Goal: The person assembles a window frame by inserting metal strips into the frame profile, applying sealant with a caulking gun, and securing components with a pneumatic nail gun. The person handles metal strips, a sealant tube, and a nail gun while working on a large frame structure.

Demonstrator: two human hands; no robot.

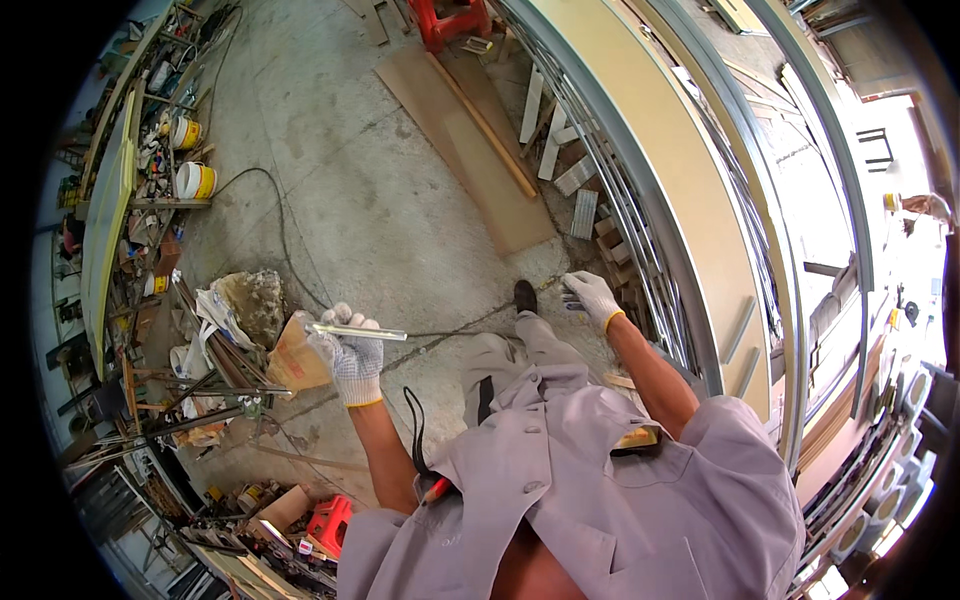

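My left hand (352, 358), in a white knit work glove, is closed around a short, shiny, pale metal strip (370, 331). The strip lies across the fingers and its free end sticks out to the right. Ahead of my body on the right is my right hand (592, 297), gloved the same way. Its fingers are loosely bent and apart, with nothing visible in them. It hangs near the stacked offcuts (612, 240) beside a rack of long metal profiles (640, 220). One dark shoe (525, 296) shows below on the concrete floor.
A brown board (470, 140) with a wooden stick (485, 125) on it lies ahead. Left, a cable (275, 190) crosses the floor towards white-and-yellow buckets (196, 181) and cluttered scrap. A red stool (445, 22) stands far ahead. Long cream panels (690, 170) run along the right.
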